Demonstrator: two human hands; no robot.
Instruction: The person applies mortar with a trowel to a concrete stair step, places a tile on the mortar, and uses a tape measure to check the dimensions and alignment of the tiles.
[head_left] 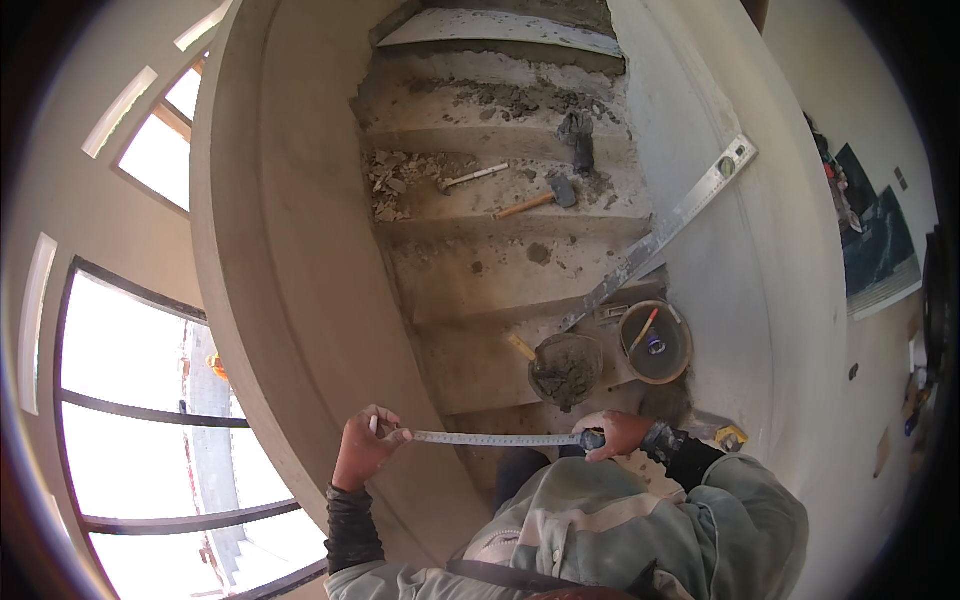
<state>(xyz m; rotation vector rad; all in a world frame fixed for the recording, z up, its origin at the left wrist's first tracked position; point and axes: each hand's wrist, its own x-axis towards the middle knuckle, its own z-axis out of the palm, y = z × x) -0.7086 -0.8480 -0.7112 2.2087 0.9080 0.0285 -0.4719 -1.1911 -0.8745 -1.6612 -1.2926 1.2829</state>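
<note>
A tape measure's pale blade (500, 439) is drawn out level in front of my body, above the lower stairs. My right hand (618, 434) is closed around its dark case (592, 439). The fingers of my left hand (370, 446) pinch the blade's free end, over the side wall of the staircase. A short white stick (374, 424), whose kind I cannot make out, also sits in my left fingers. Just beyond the blade stands a bucket of grey mortar (566, 375). Beside it is a round tub (655, 343) with a red-and-white tool lying in it.
A long spirit level (660, 240) leans diagonally across the steps against the right wall. Higher up lie a wooden-handled hammer (540, 199), a white-handled tool (475, 178), a dark object (577, 142) and rubble (392, 185). A yellow object (731, 438) rests near my right elbow.
</note>
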